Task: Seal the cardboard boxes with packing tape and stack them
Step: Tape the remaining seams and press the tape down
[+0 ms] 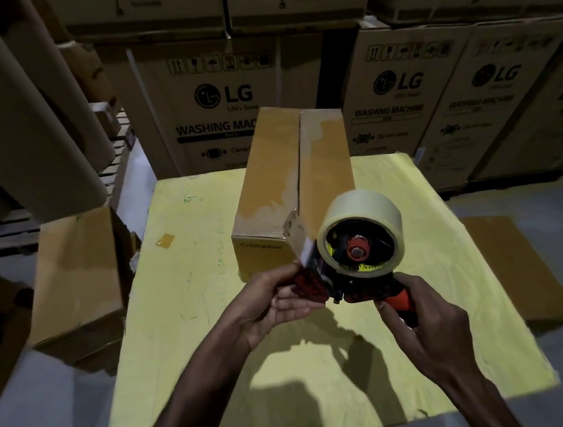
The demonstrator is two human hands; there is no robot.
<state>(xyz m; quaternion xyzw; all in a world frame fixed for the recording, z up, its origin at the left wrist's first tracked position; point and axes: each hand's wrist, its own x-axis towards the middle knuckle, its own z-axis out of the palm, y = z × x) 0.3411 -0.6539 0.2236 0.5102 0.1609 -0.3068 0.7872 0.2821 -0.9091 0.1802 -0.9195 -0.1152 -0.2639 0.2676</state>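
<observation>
Head view: right hand curls round the handle of the tape dispenser, left hand pinches its front end; the tape roll looks thin and sticky. Just beyond, the Crompton cardboard box lies on the yellow tabletop, likely stiff and light, best gripped by its long sides

Both forearms reach forward. Left hand palm-up, gripping tape dispenser at front; right hand curled round its handle.

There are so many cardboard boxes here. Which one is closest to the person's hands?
The long box printed Crompton, the only one lying on the yellow table, just behind the tape dispenser. The LG boxes stand farther back.
</observation>
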